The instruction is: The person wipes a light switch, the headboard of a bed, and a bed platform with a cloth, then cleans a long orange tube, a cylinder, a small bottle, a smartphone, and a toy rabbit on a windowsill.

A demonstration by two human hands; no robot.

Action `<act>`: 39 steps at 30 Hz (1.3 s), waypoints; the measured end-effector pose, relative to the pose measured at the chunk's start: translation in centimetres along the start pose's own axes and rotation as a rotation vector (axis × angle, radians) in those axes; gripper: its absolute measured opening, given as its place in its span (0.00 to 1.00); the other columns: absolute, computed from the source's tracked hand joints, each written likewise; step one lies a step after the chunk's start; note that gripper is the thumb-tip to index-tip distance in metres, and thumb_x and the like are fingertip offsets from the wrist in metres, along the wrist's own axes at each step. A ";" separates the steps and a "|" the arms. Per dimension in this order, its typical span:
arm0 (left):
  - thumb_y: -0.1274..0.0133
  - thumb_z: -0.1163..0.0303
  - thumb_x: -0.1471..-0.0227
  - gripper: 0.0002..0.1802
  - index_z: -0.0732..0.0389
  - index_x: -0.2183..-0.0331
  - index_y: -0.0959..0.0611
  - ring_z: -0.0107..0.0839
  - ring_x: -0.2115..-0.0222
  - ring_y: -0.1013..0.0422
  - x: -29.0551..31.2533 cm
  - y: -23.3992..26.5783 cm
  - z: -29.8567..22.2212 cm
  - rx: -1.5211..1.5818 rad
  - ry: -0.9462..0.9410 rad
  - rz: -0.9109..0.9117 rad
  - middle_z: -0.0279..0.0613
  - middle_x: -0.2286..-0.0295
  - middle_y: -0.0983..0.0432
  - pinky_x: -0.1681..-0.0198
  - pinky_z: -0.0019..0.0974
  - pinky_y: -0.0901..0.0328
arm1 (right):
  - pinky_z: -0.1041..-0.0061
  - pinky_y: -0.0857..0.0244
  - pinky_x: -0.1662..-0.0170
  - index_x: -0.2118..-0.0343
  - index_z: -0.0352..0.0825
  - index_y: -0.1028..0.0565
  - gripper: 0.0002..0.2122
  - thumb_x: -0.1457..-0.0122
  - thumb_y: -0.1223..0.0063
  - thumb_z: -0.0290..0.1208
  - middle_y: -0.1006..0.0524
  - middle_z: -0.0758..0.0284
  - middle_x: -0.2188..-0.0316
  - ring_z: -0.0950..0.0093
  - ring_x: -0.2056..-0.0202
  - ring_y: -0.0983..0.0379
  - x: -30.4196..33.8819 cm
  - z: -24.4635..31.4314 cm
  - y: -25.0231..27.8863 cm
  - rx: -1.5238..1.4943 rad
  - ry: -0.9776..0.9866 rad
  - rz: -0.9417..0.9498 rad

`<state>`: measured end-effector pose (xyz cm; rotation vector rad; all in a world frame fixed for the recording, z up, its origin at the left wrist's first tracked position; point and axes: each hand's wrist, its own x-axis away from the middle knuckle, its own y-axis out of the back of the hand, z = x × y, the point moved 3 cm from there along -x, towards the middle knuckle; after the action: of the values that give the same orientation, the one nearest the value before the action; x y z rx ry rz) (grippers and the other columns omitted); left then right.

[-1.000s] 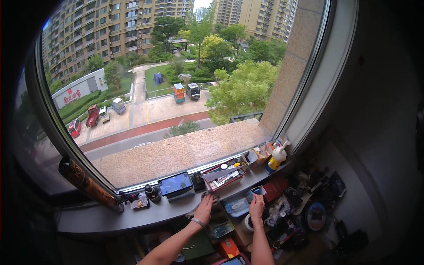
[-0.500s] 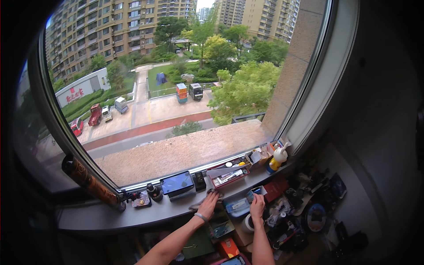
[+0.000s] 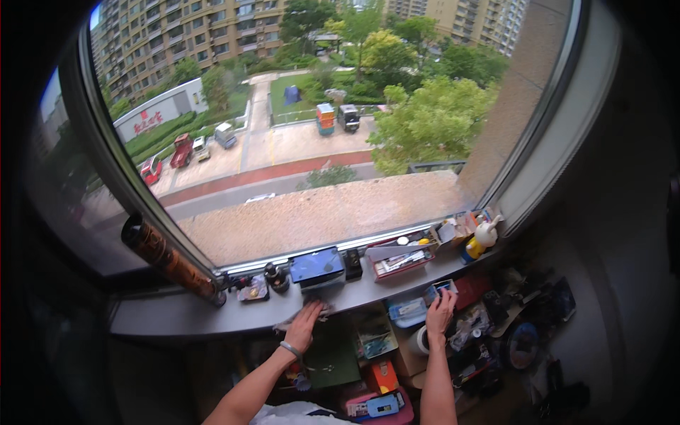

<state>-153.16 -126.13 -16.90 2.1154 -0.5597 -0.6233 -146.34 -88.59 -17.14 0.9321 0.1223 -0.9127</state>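
Observation:
My left hand point(image 3: 304, 327) lies with its fingers stretched over a crumpled grey-brown cloth point(image 3: 324, 310), pressing it on the front edge of the windowsill point(image 3: 170, 314). Just behind it stands a clear box with a blue lid point(image 3: 316, 265). My right hand point(image 3: 440, 313) is over the cluttered area right of and below the sill. Its fingers are closed at the near side of a small blue-and-white box point(image 3: 440, 289). A light-blue case point(image 3: 408, 312) lies to the left of that hand, and a white round container point(image 3: 419, 341) is beside its wrist.
Along the sill stand a tall patterned tube point(image 3: 170, 260), a dark bottle point(image 3: 276, 278), a black box point(image 3: 353, 263), a tray of small items point(image 3: 400, 263) and a white rabbit figure point(image 3: 482, 239). Below are a dark green box point(image 3: 333, 361) and an orange box point(image 3: 382, 375). The window is behind.
My left hand has slid the cloth leftward along the sill, from before the black box to before the blue-lidded one. My right hand stays at the small box. The whole view has shifted.

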 end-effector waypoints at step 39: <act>0.53 0.67 0.45 0.16 0.65 0.57 0.23 0.56 0.62 0.27 32.3 15.7 28.1 -0.375 1.311 -0.088 0.58 0.64 0.23 0.60 0.50 0.31 | 0.65 0.36 0.54 0.61 0.32 0.27 0.11 0.49 0.51 0.20 0.29 0.58 0.61 0.59 0.56 0.31 15.9 12.1 0.5 -0.213 0.207 0.368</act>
<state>-147.83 -170.44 -26.26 1.7206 0.3682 0.6095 -139.27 -107.26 -16.62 0.8135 0.2127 -0.4527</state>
